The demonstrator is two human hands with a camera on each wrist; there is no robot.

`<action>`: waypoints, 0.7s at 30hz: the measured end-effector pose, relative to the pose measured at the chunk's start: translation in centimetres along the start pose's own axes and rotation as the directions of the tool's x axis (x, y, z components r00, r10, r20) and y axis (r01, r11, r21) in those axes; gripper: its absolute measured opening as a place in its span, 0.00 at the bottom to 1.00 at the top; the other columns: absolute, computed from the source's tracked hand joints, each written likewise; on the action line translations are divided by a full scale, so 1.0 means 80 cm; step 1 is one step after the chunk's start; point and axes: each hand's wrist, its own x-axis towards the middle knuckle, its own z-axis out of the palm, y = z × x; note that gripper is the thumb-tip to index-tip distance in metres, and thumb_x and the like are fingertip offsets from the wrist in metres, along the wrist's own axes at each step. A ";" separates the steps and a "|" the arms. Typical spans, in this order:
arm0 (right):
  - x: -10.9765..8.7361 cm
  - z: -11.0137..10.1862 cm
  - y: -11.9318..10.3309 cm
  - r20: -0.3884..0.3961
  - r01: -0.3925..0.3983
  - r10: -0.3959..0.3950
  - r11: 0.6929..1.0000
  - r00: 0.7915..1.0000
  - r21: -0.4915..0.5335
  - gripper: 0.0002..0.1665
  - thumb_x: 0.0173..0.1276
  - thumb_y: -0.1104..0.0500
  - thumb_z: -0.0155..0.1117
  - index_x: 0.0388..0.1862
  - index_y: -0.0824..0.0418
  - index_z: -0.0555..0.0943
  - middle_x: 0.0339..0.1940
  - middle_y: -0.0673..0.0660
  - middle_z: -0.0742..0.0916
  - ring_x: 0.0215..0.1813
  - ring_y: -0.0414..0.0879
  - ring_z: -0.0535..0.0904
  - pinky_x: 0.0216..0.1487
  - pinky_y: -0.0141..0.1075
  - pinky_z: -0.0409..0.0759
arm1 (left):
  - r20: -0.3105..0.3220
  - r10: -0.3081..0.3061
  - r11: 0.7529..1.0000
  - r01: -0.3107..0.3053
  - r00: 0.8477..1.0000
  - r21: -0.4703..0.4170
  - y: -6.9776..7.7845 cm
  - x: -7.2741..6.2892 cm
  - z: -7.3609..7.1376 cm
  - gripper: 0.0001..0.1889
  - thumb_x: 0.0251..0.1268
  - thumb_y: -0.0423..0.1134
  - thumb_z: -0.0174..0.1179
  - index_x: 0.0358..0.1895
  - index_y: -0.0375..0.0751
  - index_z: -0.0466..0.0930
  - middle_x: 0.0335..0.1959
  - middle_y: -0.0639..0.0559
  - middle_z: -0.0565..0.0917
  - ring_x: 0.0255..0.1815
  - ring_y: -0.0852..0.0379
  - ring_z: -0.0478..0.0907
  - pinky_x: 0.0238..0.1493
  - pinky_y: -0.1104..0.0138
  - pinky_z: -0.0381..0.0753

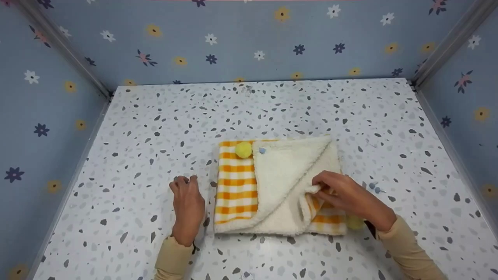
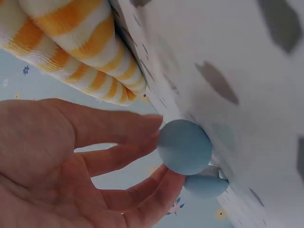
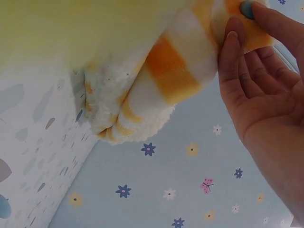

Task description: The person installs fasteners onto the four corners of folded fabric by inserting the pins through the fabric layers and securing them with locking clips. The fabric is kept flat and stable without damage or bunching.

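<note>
While the right hand (image 1: 352, 196) pinches a blanket (image 1: 236, 188) flap, the left hand (image 1: 188, 204) holds a blue pin (image 2: 184, 147) at its fingertips.
Folded, the blanket lies under the right fingers, beside the left.

Blanket (image 1: 236, 190): cloth; the checked face looked short-napped and matt, the pale reverse (image 1: 278, 167) fleecy and rough with a nubbly pile. Pompom (image 1: 244, 149): was fuzzy, yarn-like, matt. Round-headed blue pieces (image 2: 184, 147): appeared to be plastic, smooth and matt. Worktop (image 1: 128, 163): was hard-looking and smooth, printed with a stone-like speckle, faintly glossy. Wall panels (image 1: 233, 23): were smooth and floral-printed; base material could not be told. Corner strips (image 1: 65, 48): looked like dull grey metal. Sleeves (image 1: 173, 254): were matt, woven-looking cloth.
</note>
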 end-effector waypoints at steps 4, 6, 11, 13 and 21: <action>0.000 0.000 -0.001 0.010 0.002 -0.002 1.000 1.000 0.006 0.16 0.64 0.74 0.71 0.46 0.62 0.80 0.40 0.51 0.85 0.39 0.42 0.84 0.38 0.34 0.85 | 0.006 -0.008 1.000 0.008 1.000 0.005 -0.005 0.004 -0.001 0.12 0.58 0.10 0.54 0.43 0.18 0.80 0.37 0.23 0.73 0.42 0.30 0.66 0.43 0.47 0.69; 0.000 0.001 -0.001 0.010 0.005 -0.005 1.000 1.000 0.008 0.16 0.64 0.74 0.72 0.46 0.62 0.80 0.40 0.51 0.85 0.39 0.42 0.84 0.38 0.35 0.85 | 0.027 -0.032 0.999 0.031 0.999 0.011 -0.006 0.006 -0.001 0.12 0.57 0.10 0.56 0.44 0.19 0.80 0.37 0.23 0.74 0.42 0.30 0.68 0.46 0.46 0.69; 0.001 0.000 -0.002 0.013 0.001 -0.001 1.000 1.000 0.001 0.16 0.64 0.74 0.72 0.46 0.61 0.80 0.40 0.51 0.85 0.40 0.42 0.84 0.38 0.35 0.85 | 0.069 -0.074 0.994 0.068 0.995 0.089 -0.006 0.012 -0.004 0.09 0.60 0.14 0.58 0.43 0.20 0.81 0.38 0.24 0.77 0.42 0.30 0.73 0.46 0.47 0.72; 0.001 -0.001 -0.003 0.015 -0.003 0.003 1.000 1.000 0.000 0.16 0.64 0.74 0.72 0.47 0.62 0.80 0.41 0.51 0.85 0.40 0.42 0.85 0.39 0.35 0.85 | 0.069 -0.073 0.992 0.066 0.995 0.108 -0.006 0.013 -0.005 0.06 0.62 0.15 0.58 0.40 0.20 0.81 0.37 0.24 0.78 0.41 0.30 0.74 0.45 0.47 0.73; 0.000 0.001 -0.003 0.004 0.011 -0.011 1.000 1.000 -0.008 0.16 0.63 0.74 0.72 0.46 0.63 0.80 0.40 0.52 0.86 0.40 0.43 0.85 0.39 0.33 0.85 | 0.090 -0.081 0.991 0.070 0.993 0.112 -0.009 0.012 -0.005 0.02 0.65 0.18 0.58 0.38 0.21 0.80 0.33 0.27 0.80 0.38 0.33 0.76 0.44 0.48 0.73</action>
